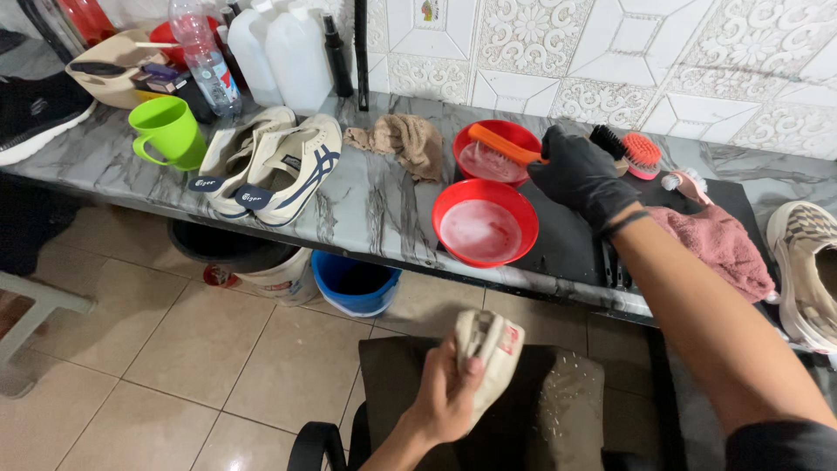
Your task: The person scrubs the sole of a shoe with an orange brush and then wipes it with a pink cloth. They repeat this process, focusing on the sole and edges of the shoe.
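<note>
A pair of cream sneakers (275, 166) with navy stripes lies at upper left on the grey marbled worktop (366, 205), beside a green mug (167, 131) and a clear plastic bottle (202, 57). A crumpled tan rag (401, 139) sits upper centre, a pink towel (724, 249) at right. On the floor below stands a blue bucket (356, 283).

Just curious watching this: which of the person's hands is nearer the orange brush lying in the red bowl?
Right. The gloved right hand touches the orange brush handle at the red bowl. The bare left hand is far below, holding a pale shoe.

Checkered shoe (806, 270) at counter's right end cut by frame edge; gloved right hand (580, 179) hides orange brush handle (506, 146) end.
</note>
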